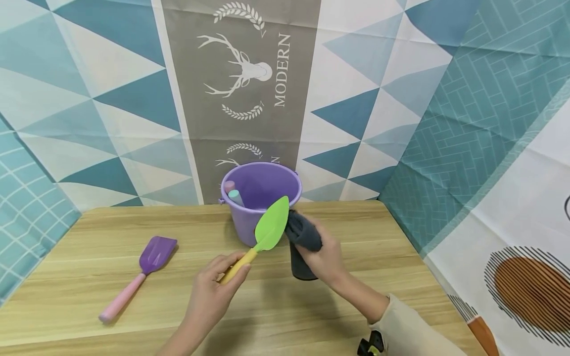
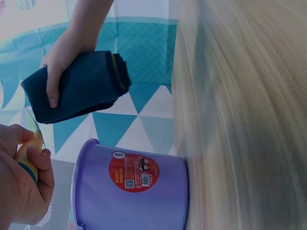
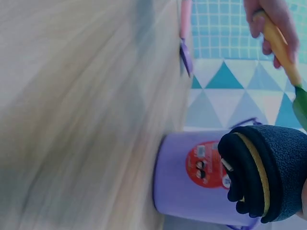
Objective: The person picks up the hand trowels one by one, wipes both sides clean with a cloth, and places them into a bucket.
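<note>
My left hand grips the yellow handle of a toy trowel whose green, leaf-shaped blade points up and away, in front of the bucket's rim. In my right hand is a dark, folded cloth, held close beside the blade; whether cloth and blade touch I cannot tell. The left wrist view shows the thumb across the cloth and the left fingers curled round the handle. Behind both hands stands a purple bucket, upright, with a pink and a turquoise handle end showing inside.
A toy shovel with a purple scoop and pink handle lies on the wooden table at the left. Patterned sheets hang behind and at both sides. On the bucket's front is a red round label.
</note>
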`<state>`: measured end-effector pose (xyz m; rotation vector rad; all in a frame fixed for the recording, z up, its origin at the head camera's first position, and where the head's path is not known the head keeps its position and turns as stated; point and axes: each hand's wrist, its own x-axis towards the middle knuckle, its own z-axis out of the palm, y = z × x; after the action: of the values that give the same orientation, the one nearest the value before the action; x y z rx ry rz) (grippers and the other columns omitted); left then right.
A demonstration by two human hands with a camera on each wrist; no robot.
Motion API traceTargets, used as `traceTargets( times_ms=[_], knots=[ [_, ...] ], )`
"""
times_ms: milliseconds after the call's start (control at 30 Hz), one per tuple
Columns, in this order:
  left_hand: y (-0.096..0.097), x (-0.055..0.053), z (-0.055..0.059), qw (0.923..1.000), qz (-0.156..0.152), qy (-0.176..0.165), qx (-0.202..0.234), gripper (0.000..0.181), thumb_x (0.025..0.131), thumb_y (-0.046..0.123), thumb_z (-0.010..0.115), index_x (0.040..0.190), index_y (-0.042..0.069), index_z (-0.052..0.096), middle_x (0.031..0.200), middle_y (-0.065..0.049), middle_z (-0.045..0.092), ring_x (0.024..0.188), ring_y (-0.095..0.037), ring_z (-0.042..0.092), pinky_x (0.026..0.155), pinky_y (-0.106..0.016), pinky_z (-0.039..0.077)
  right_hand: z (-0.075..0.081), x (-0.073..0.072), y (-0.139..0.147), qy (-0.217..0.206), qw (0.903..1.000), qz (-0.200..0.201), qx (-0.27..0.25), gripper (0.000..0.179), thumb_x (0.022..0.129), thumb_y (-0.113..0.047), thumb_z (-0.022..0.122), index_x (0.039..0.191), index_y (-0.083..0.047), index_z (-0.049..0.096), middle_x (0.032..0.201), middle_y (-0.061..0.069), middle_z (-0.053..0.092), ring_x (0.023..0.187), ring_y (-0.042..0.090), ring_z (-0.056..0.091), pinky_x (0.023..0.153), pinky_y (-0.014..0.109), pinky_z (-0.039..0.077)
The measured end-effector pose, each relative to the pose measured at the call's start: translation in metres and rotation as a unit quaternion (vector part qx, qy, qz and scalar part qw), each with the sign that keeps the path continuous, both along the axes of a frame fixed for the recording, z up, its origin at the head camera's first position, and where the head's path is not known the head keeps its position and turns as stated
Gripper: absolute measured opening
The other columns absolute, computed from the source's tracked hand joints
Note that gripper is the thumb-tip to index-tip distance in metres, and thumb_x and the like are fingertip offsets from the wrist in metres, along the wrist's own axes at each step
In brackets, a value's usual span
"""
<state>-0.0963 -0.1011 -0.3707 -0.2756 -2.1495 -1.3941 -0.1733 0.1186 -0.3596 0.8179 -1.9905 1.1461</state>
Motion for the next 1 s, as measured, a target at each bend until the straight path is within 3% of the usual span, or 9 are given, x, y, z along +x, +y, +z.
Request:
traceTargets(
  times_ms=[100, 233, 333, 433, 633, 833, 1000],
  knots=[
    [0.0, 0.0, -0.002, 0.9999, -0.008, 0.007, -0.008, 0.022, 0.079, 0.01, 0.074, 0.099, 0.019, 0.072, 0.077, 0.008, 0.062, 0.064, 0.0, 0.049, 0.051, -0.018, 0.043, 0.005, -0.003, 0.002, -0.018, 0.9993, -0.016, -0.03, 0.059, 0.076, 0.003, 0.071, 0.131, -0.006, 0.053, 0.124, 0.013, 0.062, 0.111, 0.026, 0.061, 0.093, 0.028, 0.049],
    [0.004, 0.0, -0.004, 0.9997, -0.023, 0.011, -0.004, 0.023, 0.079, 0.009, 0.074, 0.099, 0.019, 0.072, 0.08, 0.007, 0.065, 0.064, 0.0, 0.05, 0.05, -0.017, 0.044, 0.009, -0.003, 0.001, -0.025, 0.9986, -0.006, -0.046, 0.057, 0.079, 0.001, 0.07, 0.132, -0.008, 0.052, 0.126, 0.012, 0.06, 0.114, 0.024, 0.059, 0.095, 0.029, 0.049],
    [0.006, 0.001, -0.004, 0.9997, -0.022, 0.003, 0.011, 0.024, 0.078, 0.008, 0.075, 0.098, 0.02, 0.072, 0.082, 0.007, 0.066, 0.065, 0.0, 0.051, 0.051, -0.018, 0.046, 0.008, -0.002, -0.003, 0.002, 0.9992, 0.002, -0.041, 0.056, 0.075, 0.002, 0.072, 0.128, -0.006, 0.055, 0.12, 0.014, 0.063, 0.108, 0.025, 0.061, 0.093, 0.028, 0.049],
    [0.007, 0.001, -0.002, 0.9996, -0.018, -0.003, 0.023, 0.024, 0.078, 0.007, 0.074, 0.099, 0.019, 0.072, 0.084, 0.006, 0.066, 0.068, 0.0, 0.053, 0.052, -0.018, 0.047, 0.006, 0.0, -0.007, 0.056, 0.9982, 0.012, -0.02, 0.057, 0.072, 0.003, 0.074, 0.125, -0.002, 0.056, 0.116, 0.017, 0.063, 0.104, 0.028, 0.062, 0.093, 0.026, 0.048],
    [0.006, 0.0, 0.001, 0.9989, -0.01, -0.009, 0.044, 0.023, 0.079, 0.007, 0.074, 0.099, 0.017, 0.072, 0.082, 0.006, 0.065, 0.072, -0.001, 0.055, 0.054, -0.017, 0.048, -0.001, 0.004, -0.015, 0.133, 0.9907, 0.02, 0.022, 0.041, 0.083, -0.015, 0.068, 0.121, -0.001, 0.058, 0.114, 0.017, 0.064, 0.103, 0.029, 0.062, 0.097, 0.024, 0.046],
    [0.006, 0.0, 0.001, 0.9986, -0.014, -0.012, 0.05, 0.023, 0.078, 0.006, 0.074, 0.099, 0.016, 0.073, 0.082, 0.005, 0.066, 0.073, -0.001, 0.055, 0.055, -0.016, 0.047, -0.008, 0.009, -0.013, 0.148, 0.9873, 0.021, 0.052, 0.039, 0.089, -0.026, 0.06, 0.119, -0.001, 0.059, 0.113, 0.016, 0.064, 0.1, 0.028, 0.063, 0.095, 0.023, 0.047],
    [0.002, -0.001, 0.001, 0.9988, 0.002, -0.018, 0.045, 0.023, 0.078, 0.007, 0.075, 0.098, 0.016, 0.073, 0.082, 0.006, 0.067, 0.074, 0.0, 0.055, 0.056, -0.015, 0.047, -0.001, 0.007, -0.005, 0.132, 0.9902, 0.039, 0.026, 0.043, 0.081, -0.009, 0.067, 0.122, -0.001, 0.057, 0.114, 0.018, 0.064, 0.103, 0.027, 0.063, 0.096, 0.023, 0.046]
  ],
)
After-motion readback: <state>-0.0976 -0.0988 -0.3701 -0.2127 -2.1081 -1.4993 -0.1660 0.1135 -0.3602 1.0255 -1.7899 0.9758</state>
